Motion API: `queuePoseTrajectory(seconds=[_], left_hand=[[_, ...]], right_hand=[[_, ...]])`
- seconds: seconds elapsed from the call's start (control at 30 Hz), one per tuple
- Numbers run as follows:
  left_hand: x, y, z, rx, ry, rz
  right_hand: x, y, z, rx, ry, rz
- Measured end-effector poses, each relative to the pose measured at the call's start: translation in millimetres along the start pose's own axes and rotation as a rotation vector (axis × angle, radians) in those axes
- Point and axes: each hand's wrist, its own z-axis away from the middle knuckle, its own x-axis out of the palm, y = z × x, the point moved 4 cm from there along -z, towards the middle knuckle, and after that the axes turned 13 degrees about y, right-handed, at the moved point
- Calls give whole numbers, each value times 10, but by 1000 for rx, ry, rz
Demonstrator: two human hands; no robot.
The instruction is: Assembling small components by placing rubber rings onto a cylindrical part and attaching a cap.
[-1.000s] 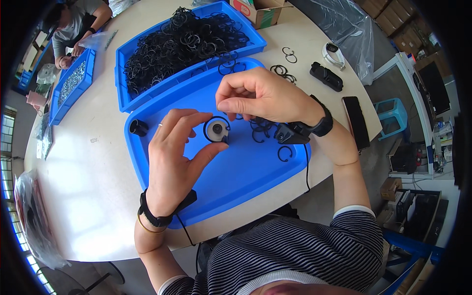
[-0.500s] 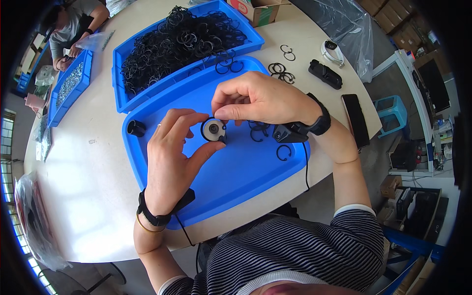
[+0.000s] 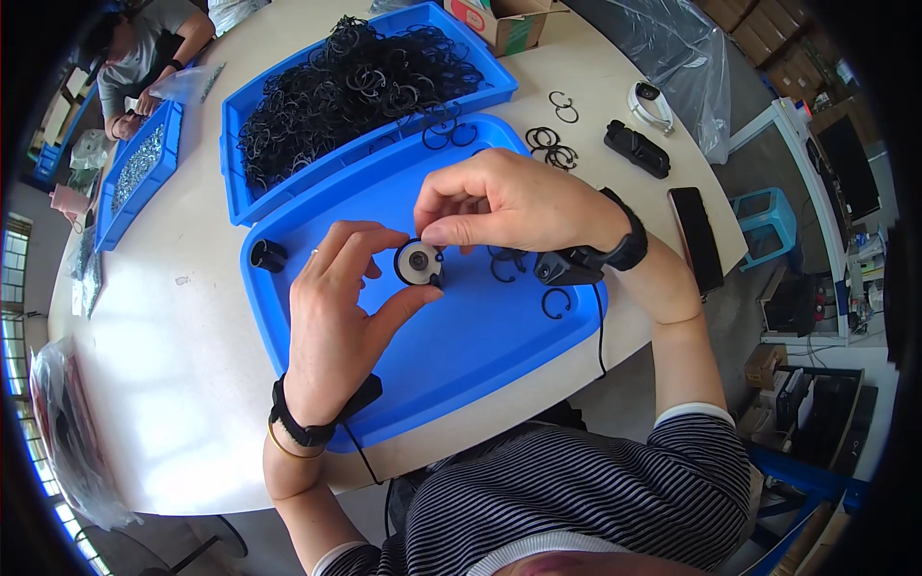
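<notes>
Above the middle of a blue tray point(image 3: 384, 408), my left hand point(image 3: 331, 307) grips a small round part point(image 3: 418, 263) between thumb and fingers. Its upturned face is pale, with a hole at the centre. A black retaining ring point(image 3: 398, 272) lies around that face, its eyelet ends toward the right. My right hand point(image 3: 523, 206) is closed in a pinch at the upper edge of the ring. The part's underside is mostly hidden. Several loose retaining rings lie in the tray, one point(image 3: 556, 303) near its right end. A short black cylinder point(image 3: 268, 255) sits at the tray's left.
Behind the tray stands a blue bin point(image 3: 230, 168) heaped with black retaining rings. To the right lie more rings point(image 3: 551, 149), a white watch point(image 3: 651, 108), a black case point(image 3: 637, 149) and a phone point(image 3: 695, 240). Far left, another person works beside a blue bin of small metal parts point(image 3: 137, 168).
The round part has turned slightly in my left hand. My right fingertips have shifted a little along the ring's upper edge, while the surrounding objects have stayed put.
</notes>
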Motion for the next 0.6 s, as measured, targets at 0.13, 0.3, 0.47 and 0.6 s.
queuePoseTrajectory(seconds=[0.13, 0.3, 0.47, 0.6], left_hand=[[-1, -3, -12, -5, -16, 31], [2, -13, -19, -13, -24, 28], [31, -47, -20, -35, -62, 9], [43, -75, -15, -59, -63, 31]], right_hand=[[7, -3, 0, 6, 1, 10], [3, -13, 2, -1, -1, 14], [6, -5, 2, 9, 0, 49], [8, -26, 3, -4, -1, 30]])
